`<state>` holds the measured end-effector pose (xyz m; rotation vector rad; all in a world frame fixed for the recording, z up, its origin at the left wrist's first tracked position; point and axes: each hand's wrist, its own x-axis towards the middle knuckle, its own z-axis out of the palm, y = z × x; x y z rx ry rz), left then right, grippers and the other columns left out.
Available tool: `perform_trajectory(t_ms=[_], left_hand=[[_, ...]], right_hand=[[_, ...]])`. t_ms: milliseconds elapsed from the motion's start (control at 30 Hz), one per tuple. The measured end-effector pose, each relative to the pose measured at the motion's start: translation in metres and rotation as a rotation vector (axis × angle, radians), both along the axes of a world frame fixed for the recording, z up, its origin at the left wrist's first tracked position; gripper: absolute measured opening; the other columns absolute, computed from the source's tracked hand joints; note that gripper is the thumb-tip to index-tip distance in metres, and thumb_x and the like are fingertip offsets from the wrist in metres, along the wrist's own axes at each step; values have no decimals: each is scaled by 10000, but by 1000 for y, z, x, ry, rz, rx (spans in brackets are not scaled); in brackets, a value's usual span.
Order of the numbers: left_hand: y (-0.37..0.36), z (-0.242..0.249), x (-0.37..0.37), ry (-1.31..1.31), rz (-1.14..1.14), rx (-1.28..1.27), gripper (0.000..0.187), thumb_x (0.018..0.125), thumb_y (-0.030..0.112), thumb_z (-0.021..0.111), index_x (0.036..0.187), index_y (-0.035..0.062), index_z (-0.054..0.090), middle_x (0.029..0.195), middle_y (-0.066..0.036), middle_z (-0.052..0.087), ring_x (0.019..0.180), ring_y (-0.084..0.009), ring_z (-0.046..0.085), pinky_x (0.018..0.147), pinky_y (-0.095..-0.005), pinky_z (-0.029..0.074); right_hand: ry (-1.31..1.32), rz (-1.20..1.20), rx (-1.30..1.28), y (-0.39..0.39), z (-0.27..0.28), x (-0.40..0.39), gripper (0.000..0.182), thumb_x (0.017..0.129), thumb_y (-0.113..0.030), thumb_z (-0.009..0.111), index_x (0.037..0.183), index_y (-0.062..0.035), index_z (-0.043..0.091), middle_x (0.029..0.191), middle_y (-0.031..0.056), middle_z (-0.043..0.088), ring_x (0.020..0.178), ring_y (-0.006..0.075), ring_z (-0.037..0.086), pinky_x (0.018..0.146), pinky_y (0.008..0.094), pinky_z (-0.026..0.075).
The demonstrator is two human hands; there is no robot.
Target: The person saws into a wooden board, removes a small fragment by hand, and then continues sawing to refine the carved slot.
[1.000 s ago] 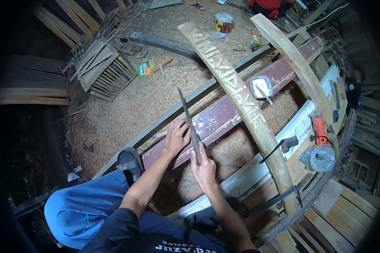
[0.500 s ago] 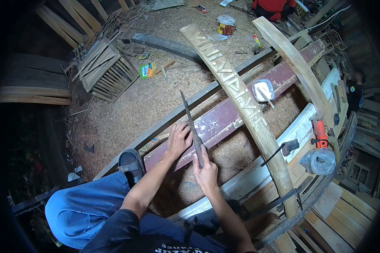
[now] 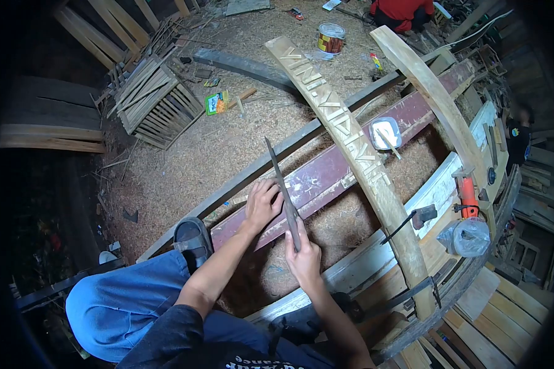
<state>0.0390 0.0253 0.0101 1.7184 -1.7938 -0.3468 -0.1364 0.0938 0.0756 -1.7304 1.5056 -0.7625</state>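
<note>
My right hand (image 3: 303,253) is wrapped around the handle of a long, narrow-bladed knife (image 3: 279,169), whose blade points away from me. Beside the blade, my left hand (image 3: 263,206) rests on a maroon plank (image 3: 317,178) with its fingers bent together. A small pale wood strip (image 3: 287,184) pokes out by its fingertips, right against the knife; most of it is hidden. Across the maroon plank lies a long curved board (image 3: 335,120) with small wooden strips set on it in letter-like shapes. A white tub of white paste (image 3: 385,132) with a stick in it stands next to that board.
A second curved board (image 3: 428,92) lies further right. An orange power tool (image 3: 468,195) and a plastic bag (image 3: 469,237) sit near the right edge. A paint can (image 3: 331,39), a slatted wooden crate (image 3: 157,104) and a person in red (image 3: 400,12) are further off.
The knife and my right hand have shifted slightly down and to the right along the plank. My left hand stays almost in place.
</note>
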Motion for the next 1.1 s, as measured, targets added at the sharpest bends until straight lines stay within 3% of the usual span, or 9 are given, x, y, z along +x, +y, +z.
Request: perform_trajectory(t_ms=[100,200,433,500,833,900,1100], left_hand=[[2,-1,-1,-2,-11,-21,133,840,111,719,941,28,697,1106,-131,673,1034,-330,630,914,-441,488],[-1,-1,1,-17,-11,-33,127,842,107,716,940,29,697,1109,-128,671,1034,-328,628,909,-439,488],[-1,1,1,-8,-15,-27,121,841,95,714,938,27,693,1106,-129,667,1023,-329,625,894,-439,490],[-2,2,1,-10,-6,-31,122,840,94,716,938,26,692,1106,-131,666,1020,-330,624,894,-440,490],[0,-3,5,-52,-42,-61,142,844,93,719,965,25,688,1124,-137,652,1041,-344,612,917,-445,485],[0,-2,6,68,-53,6,134,854,81,710,970,24,671,1130,-140,645,1053,-345,608,938,-445,478],[0,-1,3,-9,-46,-13,133,873,64,683,987,10,641,1147,-142,635,1069,-340,597,926,-441,470]], right_hand=[[69,12,126,-8,3,6,486,1006,-270,631,1432,-47,557,787,303,692,710,475,703,580,531,548],[-34,-27,49,0,0,3,463,1007,-274,633,1405,-43,582,755,292,686,679,470,696,572,525,540],[66,14,124,-10,0,7,481,991,-258,653,1402,-20,578,766,288,690,678,457,701,593,513,554],[-61,-24,39,6,-2,-5,479,988,-264,652,1399,-28,583,734,285,676,662,463,689,594,526,544],[51,10,110,-13,-4,5,509,998,-307,635,1432,-51,561,737,300,672,675,472,687,602,542,537],[81,16,139,-14,-5,6,511,1000,-306,635,1436,-50,557,743,300,676,681,469,691,603,543,539],[-47,-31,-67,-4,-11,7,475,1005,-274,631,1417,-48,569,720,267,678,636,454,681,569,545,526]])
